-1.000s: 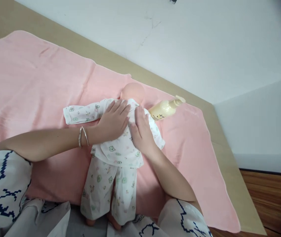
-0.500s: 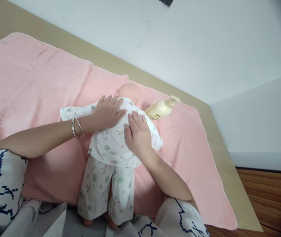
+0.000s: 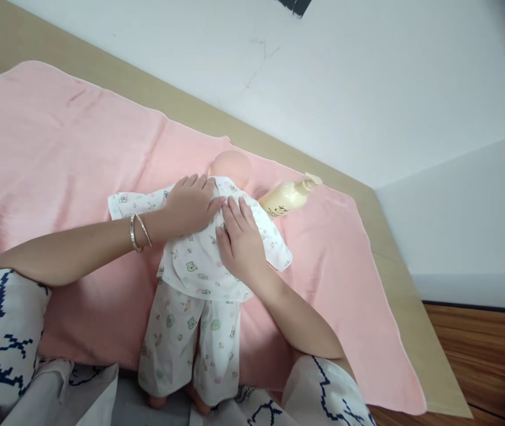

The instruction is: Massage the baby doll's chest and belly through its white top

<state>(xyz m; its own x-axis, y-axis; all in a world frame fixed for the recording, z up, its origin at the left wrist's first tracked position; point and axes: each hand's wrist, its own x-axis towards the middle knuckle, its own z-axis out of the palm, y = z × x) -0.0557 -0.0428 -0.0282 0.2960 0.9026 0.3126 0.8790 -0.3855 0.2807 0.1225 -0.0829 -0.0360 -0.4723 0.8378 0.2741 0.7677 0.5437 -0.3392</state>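
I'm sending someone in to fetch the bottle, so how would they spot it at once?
Find the large pink cloth spread out beside the white wall. Near its far edge, just right of the doll as the person sees it, is the pale yellow bottle. Unlike the doll, it is glossy, with dark print and a pump top.

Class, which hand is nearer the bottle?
Right. The right hand lies on the shirt, short of the bottle and to its left; the left hand rests farther left on the shirt.
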